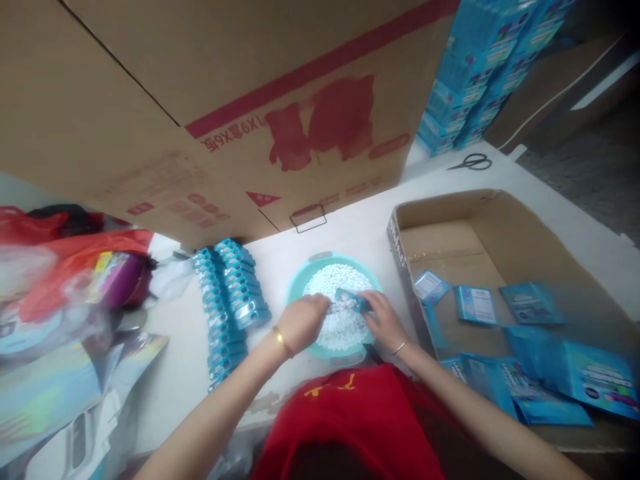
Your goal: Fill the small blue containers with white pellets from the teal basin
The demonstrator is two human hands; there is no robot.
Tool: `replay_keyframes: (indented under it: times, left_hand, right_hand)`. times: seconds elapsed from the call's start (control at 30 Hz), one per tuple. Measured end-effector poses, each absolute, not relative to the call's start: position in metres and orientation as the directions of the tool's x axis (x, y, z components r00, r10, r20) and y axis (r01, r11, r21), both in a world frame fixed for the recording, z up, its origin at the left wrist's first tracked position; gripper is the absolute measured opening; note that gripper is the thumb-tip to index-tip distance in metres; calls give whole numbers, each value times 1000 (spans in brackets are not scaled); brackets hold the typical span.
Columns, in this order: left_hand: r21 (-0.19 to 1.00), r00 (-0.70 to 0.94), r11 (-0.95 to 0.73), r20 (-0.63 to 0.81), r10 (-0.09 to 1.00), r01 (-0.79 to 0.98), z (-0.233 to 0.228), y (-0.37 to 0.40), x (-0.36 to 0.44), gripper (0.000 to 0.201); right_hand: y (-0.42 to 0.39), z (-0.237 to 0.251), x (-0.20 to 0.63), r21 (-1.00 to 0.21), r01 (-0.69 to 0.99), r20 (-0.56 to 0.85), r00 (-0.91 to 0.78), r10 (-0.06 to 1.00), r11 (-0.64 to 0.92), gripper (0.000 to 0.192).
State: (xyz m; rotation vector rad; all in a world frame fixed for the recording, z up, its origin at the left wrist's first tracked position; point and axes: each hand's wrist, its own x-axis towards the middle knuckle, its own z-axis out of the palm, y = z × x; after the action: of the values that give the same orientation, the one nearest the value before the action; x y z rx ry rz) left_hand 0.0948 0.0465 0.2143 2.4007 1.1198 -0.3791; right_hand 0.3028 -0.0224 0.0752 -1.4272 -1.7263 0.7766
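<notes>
Both of your hands meet over the teal bowl (300, 288) of small white pellets (340, 280), and that is where your attention belongs. Your left hand (303, 322) is curled, knuckles up, at the near-left of the bowl; your right hand (383, 319) comes in from the right, and between them you pinch a small blue case (353, 300), tilted just above the pellets. Each hand's fingers are closed on one end of it — though the blur hides exactly how the tips sit.

Keep the case low and centred over the bowl, so anything that slips falls back into the pile and not onto the white surface (350, 230). Steady it with the right hand and let the left do the fine work; a light pinch should serve, since a thing this small twists easily under pressure. The bowl sits close to the near edge (your red shirt (360, 427) almost overlaps it), so don't drag your wrists against its rim.

Your supplies are well placed: the rows of blue cases (230, 300) lie just left of the bowl, and the open cardboard box (500, 213) holding blue packets (530, 303) stands just to the right — short reaches both ways. The scissors (473, 162) lie far off to the right, well clear.
</notes>
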Motion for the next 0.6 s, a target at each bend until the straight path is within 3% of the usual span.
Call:
replay_keyframes:
  times: [0.1, 0.27, 0.33, 0.47, 0.6]
  left_hand:
    - [119, 610, -651, -507, 609, 749, 238, 43, 115, 21]
    - [90, 600, -658, -515, 612, 747, 257, 40, 110, 25]
    - [176, 600, -591, -442, 667, 787, 251, 40, 94, 24]
    - [437, 635, -488, -306, 709, 756, 215, 33, 66, 61]
    - [585, 656, -410, -297, 694, 699, 186, 18, 48, 33]
  right_hand:
    - [-26, 74, 298, -833, 513, 182, -104, 978, 210, 45]
    - [-29, 74, 296, -878, 448, 134, -107, 985, 169, 42]
    - [-30, 81, 294, -904, 398, 118, -112, 987, 154, 40]
    - [-28, 107, 277, -944, 276, 125, -211, 970, 181, 38]
    - [-17, 121, 279, -917, 278, 171, -374, 912, 286, 43]
